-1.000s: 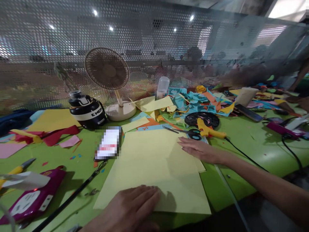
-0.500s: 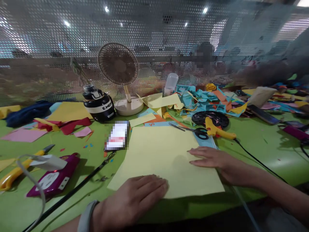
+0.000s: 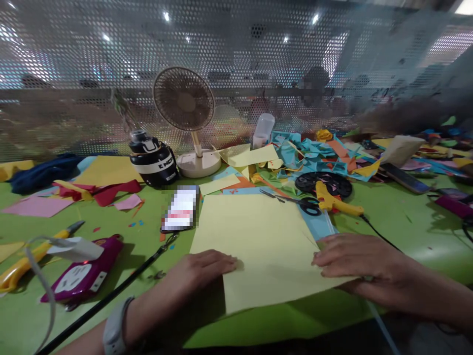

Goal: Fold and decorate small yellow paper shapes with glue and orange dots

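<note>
Both our hands lie flat and open at lower centre, the left hand (image 3: 201, 268) on the near-left corner and the right hand (image 3: 353, 256) on the right edge of one yellow sheet (image 3: 262, 246), pinning it to the green table (image 3: 399, 231). Behind it we count one scissors (image 3: 295, 201), one glue gun (image 3: 332, 201), one fan (image 3: 185, 106) and one phone (image 3: 181, 209).

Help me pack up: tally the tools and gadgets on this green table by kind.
Fan: 1
Scissors: 1
Glue gun: 1
Yellow-handled knife: 1
Phone by the yellow sheet: 1
Total: 5
</note>
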A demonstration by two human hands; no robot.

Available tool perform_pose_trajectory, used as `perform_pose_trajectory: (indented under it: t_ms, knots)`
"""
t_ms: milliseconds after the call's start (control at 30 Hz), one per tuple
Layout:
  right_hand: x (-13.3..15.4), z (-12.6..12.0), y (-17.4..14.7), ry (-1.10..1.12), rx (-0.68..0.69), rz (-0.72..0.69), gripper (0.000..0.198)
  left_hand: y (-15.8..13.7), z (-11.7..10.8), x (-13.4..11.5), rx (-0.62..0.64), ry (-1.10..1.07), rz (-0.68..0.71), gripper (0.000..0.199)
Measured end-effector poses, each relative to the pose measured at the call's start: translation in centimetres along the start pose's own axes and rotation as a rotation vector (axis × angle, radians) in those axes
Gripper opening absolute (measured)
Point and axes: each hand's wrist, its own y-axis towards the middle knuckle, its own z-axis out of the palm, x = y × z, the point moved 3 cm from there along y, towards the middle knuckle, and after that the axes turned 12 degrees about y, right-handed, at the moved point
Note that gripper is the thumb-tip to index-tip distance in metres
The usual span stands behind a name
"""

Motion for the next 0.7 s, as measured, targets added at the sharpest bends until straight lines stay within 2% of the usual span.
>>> perform_pose_trajectory:
  t_ms: [100,167,233,300,400,500,600,700]
  knots:
    - [-0.1,0.9,0.4,0.128,-0.024,0.065,0.022,-0.1,-0.3,-0.1,-0.015,-0.138,-0.110,0.028]
    - [-0.3,1.4,1.0,0.206,-0.022,0.152,0.016,-0.1,-0.2,0.0,-0.005,-0.223,-0.234,0.025]
    - [-0.8,1.7,1.9,0.250,-0.024,0.271,0.020,-0.2,0.1,0.5,-0.014,-0.318,-0.412,0.022]
    - [-1.7,1.5,3.2,0.279,-0.026,0.406,0.029,-0.1,0.6,1.0,-0.025,-0.409,-0.573,0.033]
    - [-3.9,0.7,5.7,0.352,-0.011,0.543,0.036,0.4,1.0,1.5,-0.033,-0.508,-0.692,0.043]
    - [-6.8,0.5,8.4,0.338,0.025,0.579,0.039,0.6,0.9,2.0,-0.069,-0.537,-0.807,0.051]
    - [-9.5,1.0,10.7,0.136,0.032,0.503,0.031,0.7,1.2,2.5,-0.041,-0.590,-0.898,0.055]
    - [-11.1,2.1,11.9,0.014,0.042,0.447,0.022,0.5,1.6,3.0,-0.061,-0.657,-0.953,0.050]
